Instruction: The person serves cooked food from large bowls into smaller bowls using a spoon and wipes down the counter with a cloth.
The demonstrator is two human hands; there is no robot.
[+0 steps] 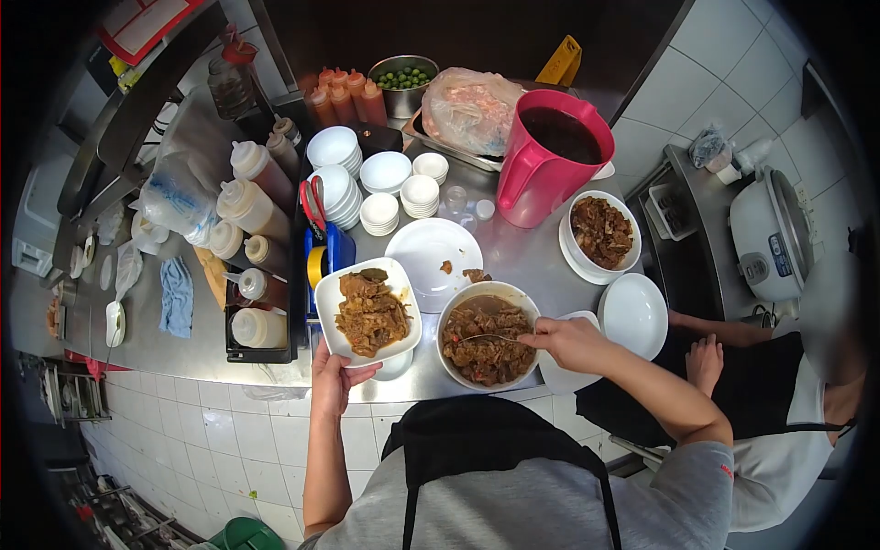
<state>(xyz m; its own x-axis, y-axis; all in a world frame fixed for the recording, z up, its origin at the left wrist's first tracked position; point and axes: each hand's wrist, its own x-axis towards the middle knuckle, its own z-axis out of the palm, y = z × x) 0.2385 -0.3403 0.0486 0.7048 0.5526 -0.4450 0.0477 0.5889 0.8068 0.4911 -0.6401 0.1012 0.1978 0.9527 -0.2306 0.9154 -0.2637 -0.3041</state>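
Note:
My left hand (334, 378) is closed on the near edge of a white square plate (410, 316), which bears a heap of brown stewed meat (368, 312). To the right, a white bowl (534, 316) of meat stew in brown sauce stands on the steel counter. My right hand (568, 345) grips a metal spoon (490, 337), whose head dips into the stew in that bowl. Behind the bowl lies a round white plate (412, 247) with a few meat scraps on it and beside its rim.
A pink pitcher (520, 179) of dark liquid and a second bowl of meat (600, 234) stand at the back right. White plates (634, 316) lie right of my bowl. Sauce bottles (247, 206) and stacked small bowls (335, 147) fill the left. A co-worker (779, 385) is close on my right.

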